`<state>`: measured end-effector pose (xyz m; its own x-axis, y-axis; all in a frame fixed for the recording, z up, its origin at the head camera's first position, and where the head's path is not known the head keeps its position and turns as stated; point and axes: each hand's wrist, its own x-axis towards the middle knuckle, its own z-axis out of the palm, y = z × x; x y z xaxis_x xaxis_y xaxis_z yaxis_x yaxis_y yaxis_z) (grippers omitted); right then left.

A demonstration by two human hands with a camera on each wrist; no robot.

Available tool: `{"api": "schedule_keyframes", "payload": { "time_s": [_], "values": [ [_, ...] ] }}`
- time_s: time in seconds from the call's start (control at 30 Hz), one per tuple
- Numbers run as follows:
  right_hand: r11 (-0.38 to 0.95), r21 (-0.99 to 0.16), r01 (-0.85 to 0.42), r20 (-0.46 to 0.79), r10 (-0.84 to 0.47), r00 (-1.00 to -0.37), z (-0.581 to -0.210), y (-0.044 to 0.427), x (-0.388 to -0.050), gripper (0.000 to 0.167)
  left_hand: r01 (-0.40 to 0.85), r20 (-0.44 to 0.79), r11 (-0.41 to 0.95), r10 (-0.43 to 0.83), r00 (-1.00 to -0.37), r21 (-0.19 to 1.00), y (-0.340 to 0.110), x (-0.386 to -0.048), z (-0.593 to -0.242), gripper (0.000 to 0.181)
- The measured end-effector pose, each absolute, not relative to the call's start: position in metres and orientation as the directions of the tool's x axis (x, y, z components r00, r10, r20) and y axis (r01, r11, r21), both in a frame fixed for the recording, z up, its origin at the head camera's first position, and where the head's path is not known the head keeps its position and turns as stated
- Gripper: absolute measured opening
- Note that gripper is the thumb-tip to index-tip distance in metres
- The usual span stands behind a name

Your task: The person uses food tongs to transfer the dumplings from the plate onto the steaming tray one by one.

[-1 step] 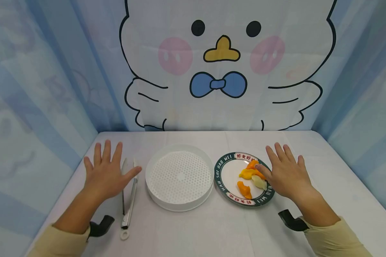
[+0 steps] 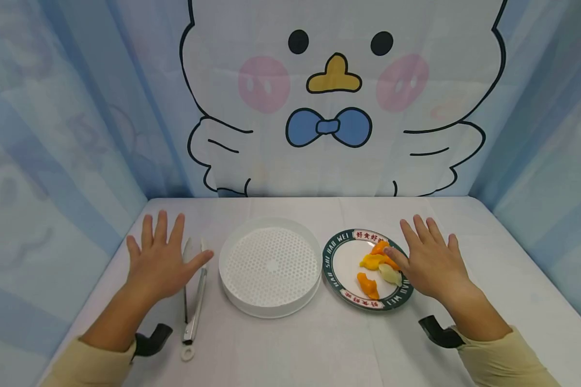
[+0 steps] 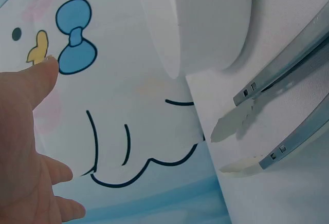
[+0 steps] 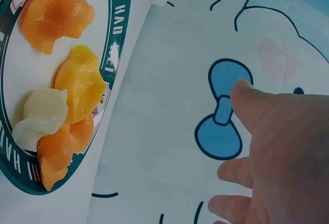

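Note:
My left hand is spread with its fingers straight above the table, holding nothing. Partly under its thumb lies a pair of metal tongs, its arms apart; the left wrist view shows their pale tips. Fingers spread, my right hand hovers over the right edge of a green-rimmed plate, its thumb covering part of it. On the plate are several soft, dumpling-like pieces: orange, yellow and pale cream. Between the hands stands a round white steamer tray with a perforated surface.
A white cloth covers the table. Behind it hangs a curtain printed with a cartoon figure, and blue-and-white curtains close off both sides. Black curved mounts sit at both wrists, by the beige sleeves.

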<state>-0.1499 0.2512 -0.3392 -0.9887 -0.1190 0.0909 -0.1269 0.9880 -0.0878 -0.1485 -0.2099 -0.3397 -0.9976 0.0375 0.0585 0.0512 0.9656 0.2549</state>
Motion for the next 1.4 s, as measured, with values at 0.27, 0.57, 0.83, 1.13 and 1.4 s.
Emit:
{"api": "schedule_keyframes", "payload": {
  "time_s": [0.27,0.57,0.83,1.13,1.4],
  "values": [
    [0.988,-0.094,-0.119,0.085,-0.111,-0.99,-0.337,0.251,-0.147,0.077,0.069,0.076,0.964,0.051,-0.996,0.255,-0.208,-0.145,-0.336,0.104],
    [0.981,-0.163,-0.107,0.151,-0.082,-0.985,-0.338,0.259,-0.148,0.079,0.089,0.156,0.949,0.043,-0.987,0.301,-0.209,-0.139,-0.338,0.091],
    [0.891,-0.446,-0.088,0.144,-0.026,-0.989,-0.348,0.278,-0.149,0.079,0.063,0.134,0.877,-0.002,-0.991,0.477,-0.221,-0.136,-0.345,0.104],
    [0.804,-0.594,0.008,0.011,0.018,-1.0,-0.372,0.298,-0.144,0.08,-0.089,-0.079,0.844,-0.055,-0.995,0.529,-0.227,-0.13,-0.368,0.107],
    [0.705,-0.704,0.087,-0.124,-0.001,-0.992,-0.391,0.315,-0.145,0.078,-0.155,-0.179,0.851,-0.073,-0.981,0.502,-0.229,-0.137,-0.392,0.106]
  ]
}}
